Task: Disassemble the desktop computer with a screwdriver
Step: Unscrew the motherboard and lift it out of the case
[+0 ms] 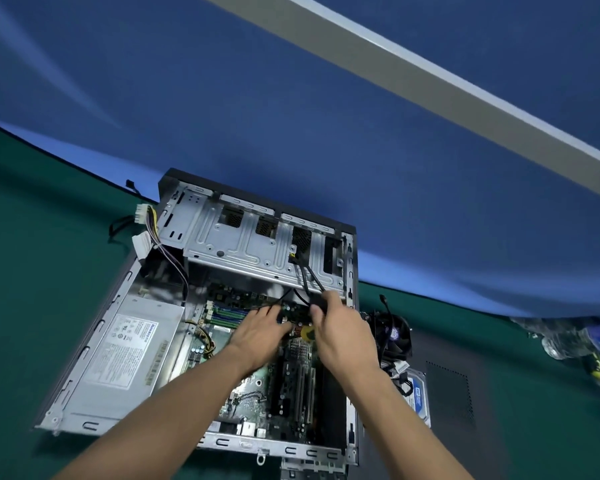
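I see a green table cover [32,209] under a blue wall [291,98] crossed by a grey strip [430,88], and clear plastic bottles [589,344] lying at the far right edge.

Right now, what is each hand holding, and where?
The right hand pinches the black cables at their lower end, over the motherboard. The left hand rests on the board; no grip shows.

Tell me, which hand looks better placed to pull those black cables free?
The right hand: its fingers already pinch the black cables below the drive cage. The left hand rests lower, on the motherboard.
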